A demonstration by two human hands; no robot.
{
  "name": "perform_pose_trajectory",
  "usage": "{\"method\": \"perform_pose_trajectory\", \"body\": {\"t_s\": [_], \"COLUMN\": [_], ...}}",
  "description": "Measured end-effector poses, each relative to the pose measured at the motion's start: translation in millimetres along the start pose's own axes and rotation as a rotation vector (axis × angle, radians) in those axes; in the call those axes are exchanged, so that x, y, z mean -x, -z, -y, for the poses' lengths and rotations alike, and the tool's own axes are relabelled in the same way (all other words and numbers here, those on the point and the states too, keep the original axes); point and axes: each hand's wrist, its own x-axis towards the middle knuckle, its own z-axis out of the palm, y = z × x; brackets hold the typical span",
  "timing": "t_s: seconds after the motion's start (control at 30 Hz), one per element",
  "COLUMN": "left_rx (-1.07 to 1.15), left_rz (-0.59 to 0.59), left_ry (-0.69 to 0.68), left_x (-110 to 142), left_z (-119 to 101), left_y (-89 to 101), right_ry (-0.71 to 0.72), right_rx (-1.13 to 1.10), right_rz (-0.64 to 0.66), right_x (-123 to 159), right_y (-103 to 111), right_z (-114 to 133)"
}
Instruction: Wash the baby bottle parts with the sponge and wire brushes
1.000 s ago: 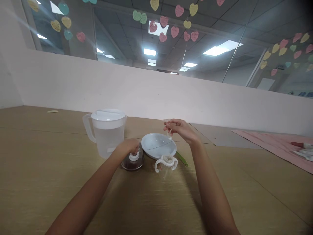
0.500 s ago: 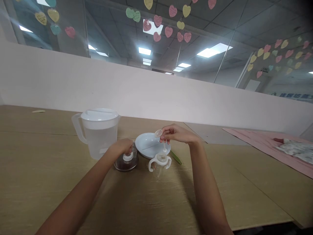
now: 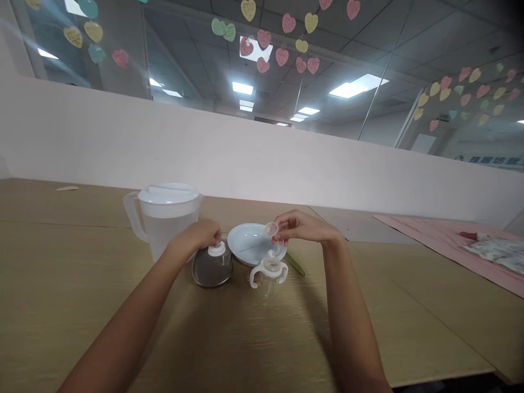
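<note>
My left hand (image 3: pixel 199 234) is closed on the white knob of a round glass lid (image 3: pixel 210 269), which tilts toward me on the wooden table (image 3: pixel 102 305). What lies under the lid is hidden. My right hand (image 3: pixel 305 226) pinches a small translucent silicone piece (image 3: pixel 271 229) just above the mouth of a clear baby cup with two white handles (image 3: pixel 268 271). A white plate (image 3: pixel 249 243) sits right behind the cup, under my right fingers.
A lidded plastic pitcher of water (image 3: pixel 164 218) stands left of my left hand. A green stick-like item (image 3: pixel 295 264) lies right of the cup. A pink cloth (image 3: pixel 446 240) with a bundle on it covers the far right. A low white partition (image 3: pixel 245 158) backs the table.
My left hand has raised and tilted the lid by its knob, so its flat face shows. My right hand brought the small silicone piece down from above the plate to the cup's mouth.
</note>
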Motion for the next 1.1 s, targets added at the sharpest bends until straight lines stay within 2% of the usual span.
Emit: {"method": "perform_pose_trajectory", "body": {"t_s": [0.13, 0.37, 0.8, 1.1], "left_rx": [0.028, 0.055, 0.051, 0.057], "left_rz": [-0.079, -0.1, -0.056, -0.063], "left_ry": [-0.041, -0.09, -0.073, -0.104], "left_x": [6.7, 11.9, 13.8, 9.6], "left_z": [-1.9, -5.9, -9.9, -5.2], "left_y": [7.4, 11.8, 12.1, 8.4], "right_ry": [0.001, 0.009, 0.012, -0.005], "right_rx": [-0.011, 0.017, 0.008, -0.049], "right_rz": [-0.003, -0.043, -0.059, -0.062], "right_x": [0.2, 2.5, 1.8, -4.0], "right_y": [-0.7, 1.0, -0.3, -1.2], "right_z": [0.0, -1.4, 1.3, -3.5]}}
